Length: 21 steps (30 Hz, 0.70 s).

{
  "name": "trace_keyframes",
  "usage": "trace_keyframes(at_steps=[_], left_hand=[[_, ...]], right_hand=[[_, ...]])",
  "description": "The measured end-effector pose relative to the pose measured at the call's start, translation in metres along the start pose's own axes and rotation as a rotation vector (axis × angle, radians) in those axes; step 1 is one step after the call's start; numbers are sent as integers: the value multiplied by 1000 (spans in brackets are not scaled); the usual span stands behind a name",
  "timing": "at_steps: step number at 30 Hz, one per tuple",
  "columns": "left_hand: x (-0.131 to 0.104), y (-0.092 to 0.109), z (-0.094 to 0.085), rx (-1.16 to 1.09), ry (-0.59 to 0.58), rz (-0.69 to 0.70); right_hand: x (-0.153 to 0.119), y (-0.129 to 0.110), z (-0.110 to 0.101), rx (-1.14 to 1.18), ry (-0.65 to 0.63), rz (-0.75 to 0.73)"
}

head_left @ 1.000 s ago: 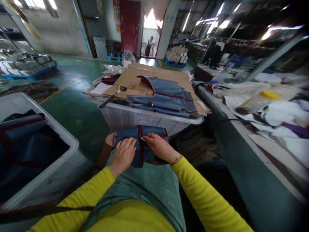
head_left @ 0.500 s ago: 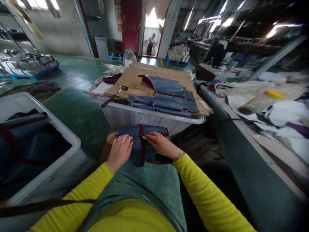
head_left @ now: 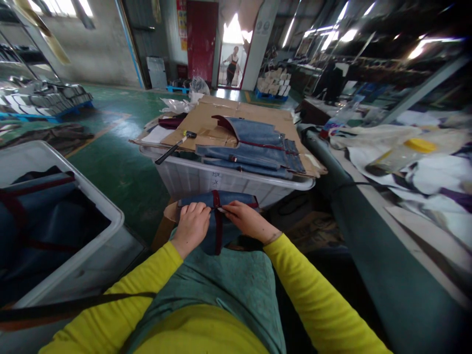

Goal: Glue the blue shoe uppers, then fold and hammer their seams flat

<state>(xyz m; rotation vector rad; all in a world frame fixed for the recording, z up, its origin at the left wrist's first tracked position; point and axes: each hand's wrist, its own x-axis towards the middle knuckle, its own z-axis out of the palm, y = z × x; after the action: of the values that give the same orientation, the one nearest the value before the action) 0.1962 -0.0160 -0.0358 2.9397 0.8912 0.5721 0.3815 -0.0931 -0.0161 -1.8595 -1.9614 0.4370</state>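
A blue leather-like piece [head_left: 236, 197] with dark red straps lies over my lap, just in front of the white bin. My left hand [head_left: 192, 227] rests on its left part, fingers bent together near the centre strap; whatever they pinch is too small to make out. From the right, my right hand [head_left: 248, 220] has its thumb and fingers closed at the dark red strap [head_left: 219, 231], by its crossing with a seam. More blue pieces [head_left: 254, 142] with red trim lie stacked on cardboard [head_left: 206, 115] over the bin, beside a black-handled hammer [head_left: 173, 148].
A white bin [head_left: 118, 216] of blue and dark red pieces stands at the left. On the right is a long bench [head_left: 354, 216] with white cloths and a yellow-lidded jar [head_left: 405, 152]. A person [head_left: 232, 66] stands in the far doorway.
My left hand has moved right, closer to the centre strap and my right hand. My right hand has hardly moved. The person in the doorway has changed posture.
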Motion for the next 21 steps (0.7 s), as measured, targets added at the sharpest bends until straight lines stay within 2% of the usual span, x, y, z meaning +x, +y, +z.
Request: trace_keyframes(at_steps=[5,13,21], left_hand=[[5,7,7,-51,-5,49],[4,1,13,-129,-46,146],[9,-4,19,-169,-74,148]], right_hand=[[3,-5,2,-88,-3,-12],[-3,-15,11,-252,36,50],[7,-24,20,-365,33,132]])
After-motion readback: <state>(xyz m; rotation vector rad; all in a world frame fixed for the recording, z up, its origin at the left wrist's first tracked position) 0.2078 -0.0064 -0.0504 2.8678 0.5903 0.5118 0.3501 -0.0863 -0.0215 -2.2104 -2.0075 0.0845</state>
